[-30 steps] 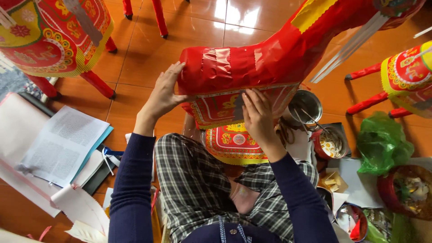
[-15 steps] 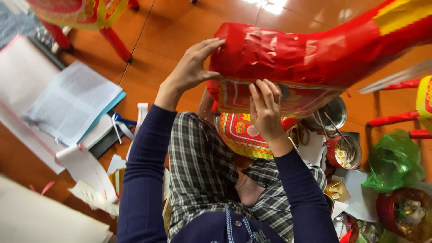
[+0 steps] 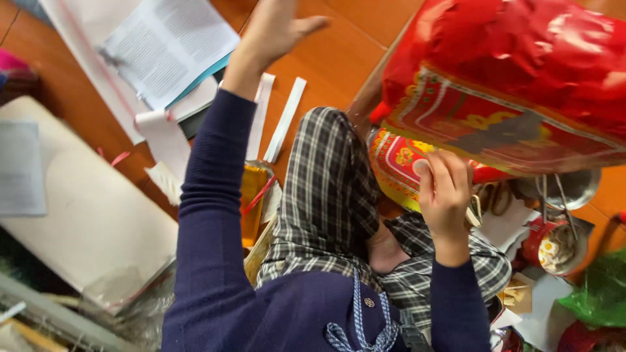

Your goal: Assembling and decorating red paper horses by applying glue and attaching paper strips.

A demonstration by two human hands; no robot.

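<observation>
A big red glossy paper figure [image 3: 521, 72] with a red and gold patterned band along its underside fills the upper right. My right hand [image 3: 445, 195] is under it, fingers curled on its lower edge beside a round red and yellow patterned piece [image 3: 394, 163]. Something small and white sticks out by the palm. My left hand [image 3: 274, 26] is raised at the top centre, off the figure, fingers spread and holding nothing. My knees in plaid trousers [image 3: 326, 195] lie below the figure.
An open book [image 3: 163, 45] and white paper strips [image 3: 287, 117] lie on the orange floor at the upper left. A white board [image 3: 78, 215] is at the left. A metal bowl [image 3: 574, 189], a red bowl [image 3: 554, 244] and a green bag [image 3: 600, 300] crowd the right.
My left hand has come off the red figure's end and lifted away, open. The figure now sits further to the upper right. My right hand stays under it.
</observation>
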